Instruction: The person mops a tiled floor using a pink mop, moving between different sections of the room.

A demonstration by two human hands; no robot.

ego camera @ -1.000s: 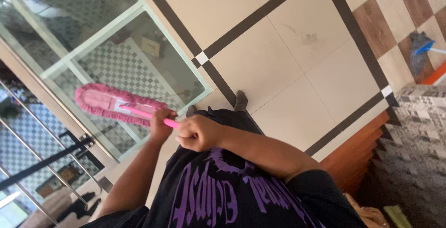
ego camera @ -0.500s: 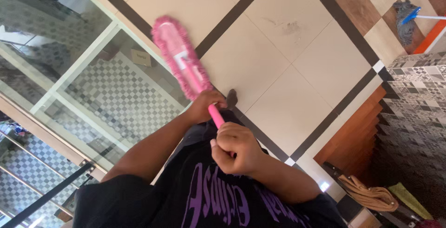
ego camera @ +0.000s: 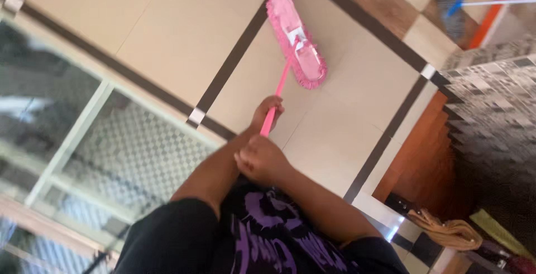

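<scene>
Both hands grip the pink mop handle [ego camera: 277, 94] with fingers curled tight — the left hand [ego camera: 267, 112] further along, the right hand [ego camera: 259, 159] nearer the body — and the handle runs away from the fingers to the pink mop head [ego camera: 296, 38], its long axis slanting across the tiled floor [ego camera: 167, 34].

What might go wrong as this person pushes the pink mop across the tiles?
The pink mop head sits on the tiled floor with a glass panel close by, so a wide swing might knock the glass. Another mop lies further off and could snag. Both the left hand and right hand grip the thin handle; it may twist if pushed hard.
</scene>
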